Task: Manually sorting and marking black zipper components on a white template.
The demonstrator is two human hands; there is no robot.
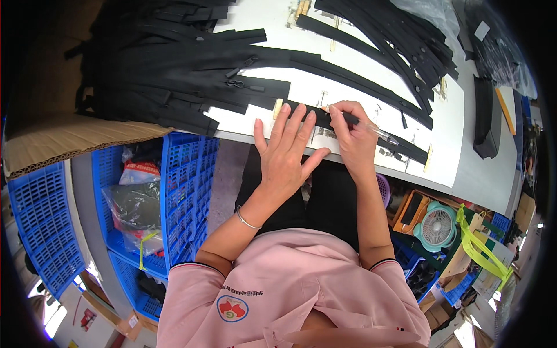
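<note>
A long black zipper strip (400, 145) lies along the near edge of the white table (458, 168). My left hand (287, 152) presses flat on it, fingers spread, holding nothing. Just to its right my right hand (351, 134) grips a clear pen (377, 132) with its tip down on the strip. A pile of black zipper strips (168, 75) lies at the table's left, and more black strips (383, 40) fan out across the back.
Blue plastic crates (185, 180) with bagged goods stand left of my legs, beside a sheet of cardboard (64, 139). A small teal fan (436, 227) and yellow-green straps (481, 249) lie at lower right. A black case (486, 119) rests at the table's right.
</note>
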